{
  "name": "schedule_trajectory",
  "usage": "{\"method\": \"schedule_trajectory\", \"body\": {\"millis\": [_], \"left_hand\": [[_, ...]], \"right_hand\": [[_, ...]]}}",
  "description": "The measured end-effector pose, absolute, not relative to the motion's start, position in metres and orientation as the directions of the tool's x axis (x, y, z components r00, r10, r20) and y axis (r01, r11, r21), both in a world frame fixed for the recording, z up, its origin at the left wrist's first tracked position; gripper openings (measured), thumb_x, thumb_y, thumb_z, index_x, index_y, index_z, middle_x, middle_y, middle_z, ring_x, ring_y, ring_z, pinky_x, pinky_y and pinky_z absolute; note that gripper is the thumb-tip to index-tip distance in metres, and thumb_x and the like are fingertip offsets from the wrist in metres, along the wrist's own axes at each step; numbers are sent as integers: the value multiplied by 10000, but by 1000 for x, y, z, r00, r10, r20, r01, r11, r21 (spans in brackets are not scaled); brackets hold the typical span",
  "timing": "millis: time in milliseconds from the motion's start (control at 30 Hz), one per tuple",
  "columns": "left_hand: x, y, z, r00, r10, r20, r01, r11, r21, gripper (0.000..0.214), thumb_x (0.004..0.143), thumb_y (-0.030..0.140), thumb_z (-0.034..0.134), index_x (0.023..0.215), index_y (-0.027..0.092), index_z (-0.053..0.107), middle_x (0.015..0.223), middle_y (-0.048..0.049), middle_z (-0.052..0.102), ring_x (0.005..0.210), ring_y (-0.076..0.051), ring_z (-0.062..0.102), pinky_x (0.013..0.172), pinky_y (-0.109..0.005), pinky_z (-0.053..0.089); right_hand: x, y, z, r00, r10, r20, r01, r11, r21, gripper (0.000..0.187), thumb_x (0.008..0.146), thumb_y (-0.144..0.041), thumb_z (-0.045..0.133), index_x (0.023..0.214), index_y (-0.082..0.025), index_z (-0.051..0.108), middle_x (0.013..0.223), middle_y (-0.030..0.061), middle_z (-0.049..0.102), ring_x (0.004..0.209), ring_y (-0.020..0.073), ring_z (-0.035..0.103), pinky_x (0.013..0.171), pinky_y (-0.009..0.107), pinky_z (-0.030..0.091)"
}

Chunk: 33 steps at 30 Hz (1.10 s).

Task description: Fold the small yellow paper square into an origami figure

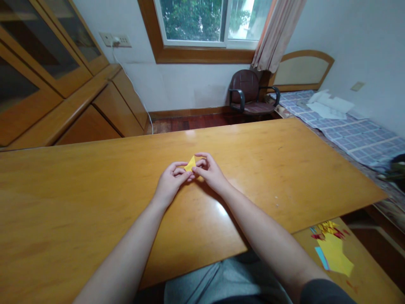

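A small folded piece of yellow paper (191,163) rests on the wooden table (95,190), near its middle. My left hand (171,180) pinches the paper's near left edge with curled fingers. My right hand (209,171) pinches its right side, thumb and forefinger pressed together on it. Both hands meet over the paper, and most of it is hidden beneath the fingers; only a pointed corner shows.
A lower surface at the right front holds yellow and coloured paper sheets (333,251). A bed (354,131) with a checked cover runs along the right. A dark chair (248,93) stands under the window, and wooden cabinets (63,84) line the left wall.
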<state>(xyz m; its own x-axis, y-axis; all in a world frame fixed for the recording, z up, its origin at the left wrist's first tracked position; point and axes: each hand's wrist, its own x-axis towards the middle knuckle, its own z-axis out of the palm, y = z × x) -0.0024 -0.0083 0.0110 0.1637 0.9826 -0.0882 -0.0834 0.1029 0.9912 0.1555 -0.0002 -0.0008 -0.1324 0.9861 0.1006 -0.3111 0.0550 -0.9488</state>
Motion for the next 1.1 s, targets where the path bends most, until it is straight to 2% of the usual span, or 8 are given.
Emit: {"method": "schedule_trajectory", "body": {"millis": [833, 1100], "left_hand": [[-4, -6, 8, 178, 981, -78, -102, 98, 990, 452, 690, 330, 784, 1050, 164, 568, 656, 19, 685, 715, -175, 709, 759, -298, 556], [-4, -7, 10, 170, 978, -123, -125, 145, 981, 421, 730, 312, 729, 1084, 154, 563, 746, -37, 735, 717, -194, 726, 738, -324, 580]], "right_hand": [[156, 3, -7, -110, 990, 92, -312, 53, -948, 441, 715, -220, 718, 1101, -225, 504, 699, -75, 630, 650, 115, 613, 686, 268, 473], [156, 3, -7, -104, 991, 89, -314, 53, -948, 445, 711, -234, 723, 1098, -228, 504, 700, -77, 630, 633, 108, 604, 674, 259, 468]]}}
